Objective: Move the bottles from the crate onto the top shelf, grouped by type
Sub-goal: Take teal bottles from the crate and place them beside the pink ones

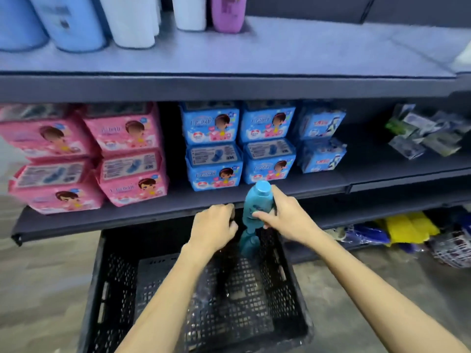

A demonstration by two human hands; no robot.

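lifting a teal bottle clear of the crate

the right hand point(285, 217) grasps a teal bottle point(257, 205) around its body, thumb across the front, cap up, just above the far edge of the black mesh crate point(114, 276). a second teal bottle point(248, 244) stands directly below it, at the crate's 12 o'clock wall. the left hand point(212, 229) is curled at the same far edge, fingers bent around something dark; whether it truly grips a bottle i cannot tell, as the thing is hidden behind the hand.

to do this step well, i judge the bottle should rise straight up first, since the lip of the middle shelf point(178, 212) overhangs the crate's far side and could catch the cap. once clear, carry it upright to the top shelf point(305, 54).

up there, light blue bottles point(68, 24) stand at 10 o'clock, white bottles point(135, 21) at 11, a purple bottle point(228, 14) at 12. no teal group shows, so the bare stretch toward 1 o'clock looks the likeliest place to start one, with room left for its twin beside it.
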